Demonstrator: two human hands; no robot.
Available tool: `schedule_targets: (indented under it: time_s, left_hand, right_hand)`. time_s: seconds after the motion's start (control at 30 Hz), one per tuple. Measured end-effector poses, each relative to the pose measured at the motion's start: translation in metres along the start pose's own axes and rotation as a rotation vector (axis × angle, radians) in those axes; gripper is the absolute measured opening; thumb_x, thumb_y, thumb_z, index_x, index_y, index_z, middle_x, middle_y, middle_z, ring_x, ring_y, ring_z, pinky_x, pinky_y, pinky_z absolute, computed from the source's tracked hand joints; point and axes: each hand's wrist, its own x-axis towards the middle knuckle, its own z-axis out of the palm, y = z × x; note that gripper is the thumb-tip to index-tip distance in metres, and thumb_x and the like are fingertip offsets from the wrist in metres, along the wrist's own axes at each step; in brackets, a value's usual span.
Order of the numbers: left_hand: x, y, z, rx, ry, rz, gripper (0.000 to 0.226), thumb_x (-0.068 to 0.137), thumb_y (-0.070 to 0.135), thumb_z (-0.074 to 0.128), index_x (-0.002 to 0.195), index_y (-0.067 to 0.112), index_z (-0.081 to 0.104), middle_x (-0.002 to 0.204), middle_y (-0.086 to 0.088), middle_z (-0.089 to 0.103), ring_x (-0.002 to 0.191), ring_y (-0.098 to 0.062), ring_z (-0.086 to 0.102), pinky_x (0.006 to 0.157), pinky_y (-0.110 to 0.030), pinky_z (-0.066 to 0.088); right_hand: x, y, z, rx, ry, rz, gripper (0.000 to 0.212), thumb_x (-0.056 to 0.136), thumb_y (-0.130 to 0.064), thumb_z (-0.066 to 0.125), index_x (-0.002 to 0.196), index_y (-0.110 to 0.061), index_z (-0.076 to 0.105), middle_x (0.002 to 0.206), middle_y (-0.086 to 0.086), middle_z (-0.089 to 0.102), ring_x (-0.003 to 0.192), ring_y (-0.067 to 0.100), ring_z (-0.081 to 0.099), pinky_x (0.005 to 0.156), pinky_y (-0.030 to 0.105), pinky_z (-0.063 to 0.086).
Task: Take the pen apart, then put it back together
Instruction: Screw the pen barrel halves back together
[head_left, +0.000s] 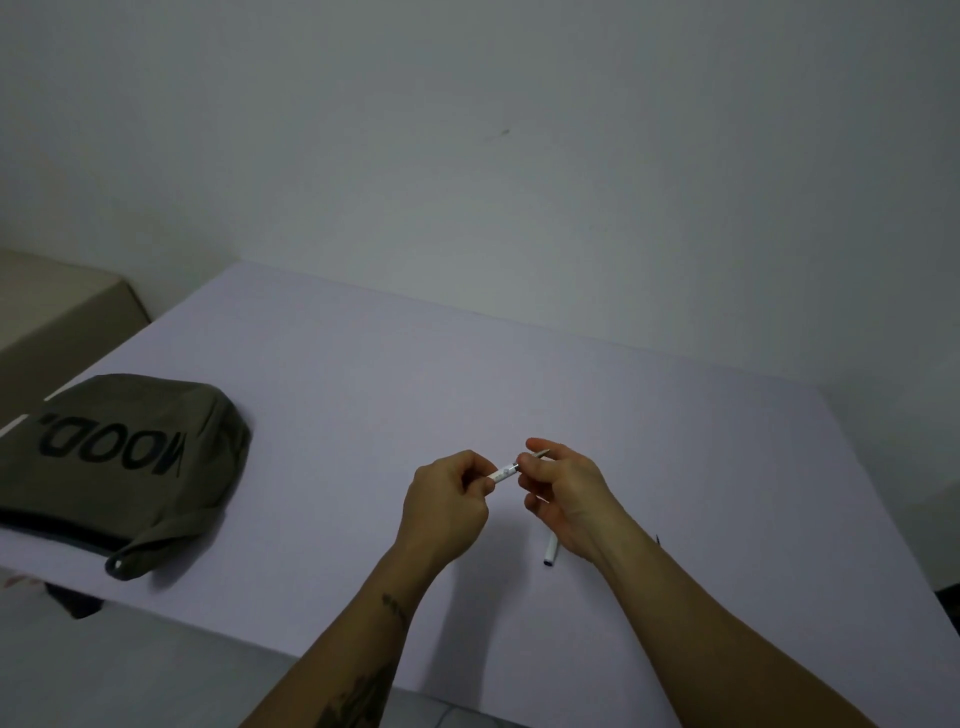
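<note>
Pen (506, 472) held just right of the frame's centre, a slim white barrel slanting up to the right, above a pale lilac table (675, 441). The left hand (447, 506) pinches the lower, white end between thumb and fingertips. The right hand (563, 493) closes round the upper end, where a grey pointed tip pokes out past the fingers. Both hands grasp the pen firmly, close together but not touching, with a short stretch of barrel showing between them.

On the table just below the right hand lies a white cap (550, 552), partly hidden by the wrist. That suggests the first step, uncapping, is done. The pose looks like a twist or pull at the joint near the tip, so the barrel probably remains to be separated; whether it is loosening or tightening cannot be told. Any inner refill is not visible. Reassembly seemingly lies ahead.

At the left of the frame rests an olive fabric pouch (119, 467) with dark lettering, well apart from the hands.
</note>
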Motion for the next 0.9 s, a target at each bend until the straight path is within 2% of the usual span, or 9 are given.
schedule_targets:
  time_s: [0.07,0.17,0.3,0.37,0.5,0.67,0.9]
  left_hand:
    - [0.0001,0.001,-0.001,0.002,-0.004,0.003,0.02,0.089,0.013,0.064,0.082,0.032,0.065,0.072,0.011,0.065,0.065,-0.012,0.063,0.059,-0.018,0.051]
    - [0.0,0.0,-0.0022,0.006,0.002,0.002,0.021,0.088,0.013,0.064,0.081,0.032,0.065,0.07,0.012,0.064,0.064,-0.012,0.062,0.058,-0.018,0.05]
    - [-0.0003,-0.002,-0.0033,0.013,0.004,0.011,0.02,0.089,0.012,0.064,0.082,0.031,0.065,0.07,0.012,0.064,0.063,-0.012,0.062,0.058,-0.019,0.051]
    - [-0.0005,-0.0016,-0.0043,0.013,0.0,0.007,0.02,0.089,0.012,0.063,0.082,0.03,0.065,0.071,0.01,0.065,0.064,-0.013,0.062,0.06,-0.022,0.054]
    - [-0.001,-0.0024,-0.0062,-0.005,0.007,-0.006,0.019,0.089,0.012,0.064,0.082,0.03,0.066,0.073,0.009,0.066,0.065,-0.014,0.063,0.06,-0.021,0.053]
    - [-0.0006,-0.0014,-0.0064,-0.023,0.011,-0.001,0.019,0.089,0.013,0.064,0.082,0.031,0.066,0.072,0.011,0.066,0.065,-0.012,0.063,0.058,-0.019,0.049]
    - [-0.0019,-0.0079,-0.0073,-0.035,-0.002,-0.022,0.017,0.089,0.012,0.063,0.085,0.028,0.068,0.075,0.006,0.067,0.068,-0.015,0.064,0.063,-0.027,0.057]
  right_hand:
    - [0.0005,0.0013,0.0012,-0.009,0.046,-0.036,0.032,0.089,0.003,0.063,0.116,-0.014,0.063,0.1,0.013,0.07,0.087,0.023,0.064,0.076,0.036,0.053]
    - [0.001,0.0004,0.0001,0.044,0.028,-0.051,0.037,0.088,0.009,0.058,0.115,-0.016,0.059,0.102,0.012,0.075,0.095,0.025,0.068,0.079,0.037,0.053]
    - [-0.0011,-0.0007,0.004,-0.05,0.025,0.019,0.021,0.089,-0.001,0.064,0.109,-0.008,0.069,0.096,0.012,0.07,0.091,0.024,0.064,0.073,0.035,0.052]
    - [-0.0016,0.0006,0.0059,-0.09,0.038,0.004,0.018,0.089,0.0,0.063,0.102,-0.006,0.073,0.093,0.012,0.069,0.088,0.023,0.063,0.071,0.031,0.052]
    - [-0.0027,-0.0004,0.0045,-0.028,-0.028,-0.003,0.031,0.089,0.009,0.056,0.097,-0.014,0.075,0.103,0.007,0.075,0.1,0.021,0.066,0.077,0.031,0.052]
    - [-0.0008,0.0011,0.0012,-0.002,-0.036,-0.004,0.03,0.089,0.006,0.056,0.097,-0.014,0.077,0.091,0.003,0.078,0.088,0.019,0.067,0.077,0.034,0.052]
    - [0.0002,-0.003,-0.0019,0.099,0.008,-0.021,0.026,0.089,0.008,0.058,0.101,-0.009,0.072,0.099,0.011,0.075,0.086,0.022,0.068,0.071,0.031,0.053]
